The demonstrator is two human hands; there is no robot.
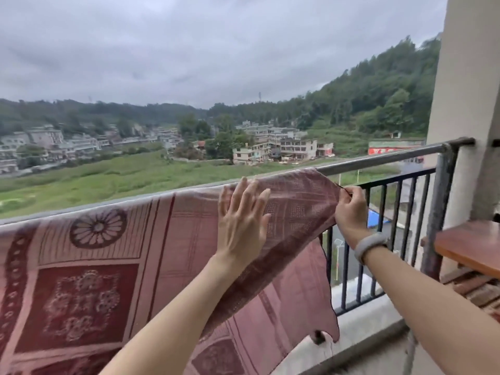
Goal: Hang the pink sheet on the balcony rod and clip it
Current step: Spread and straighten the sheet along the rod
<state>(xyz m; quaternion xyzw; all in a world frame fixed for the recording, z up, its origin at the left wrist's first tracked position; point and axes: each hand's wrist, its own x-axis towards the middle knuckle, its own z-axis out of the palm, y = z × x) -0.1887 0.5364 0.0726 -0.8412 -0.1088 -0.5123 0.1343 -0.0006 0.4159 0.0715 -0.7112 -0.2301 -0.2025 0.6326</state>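
- the sheet hangs over the rod, draped from the left edge of view to a point right of centre, its patterned face toward the camera.
- the sheet is pink with dark red borders, a wheel-like flower motif near the top left and a dark square panel with pale ornaments below it.
- the left hand lies flat on the sheet just under the rod, fingers spread wide and pointing up, palm pressed to the cloth, gripping nothing.
- the right hand is closed in a pinch on the sheet's upper right corner, beside the rod, thumb and fingertips bunched on the cloth edge.
- something thin and dark shows at the right fingertips; whether it is a clip or a fold of hem cannot be told.
- a pale band sits on the right wrist.
- below the pinched corner the sheet's right edge falls in a loose, slanting fold, its lower tip hanging near the balcony's concrete ledge.
- a dark railing with upright bars stands below the bare right end of the rod.
- a wooden board juts in at the right, next to a pale pillar.
- beyond the rod lie green fields, buildings and wooded hills under grey cloud.
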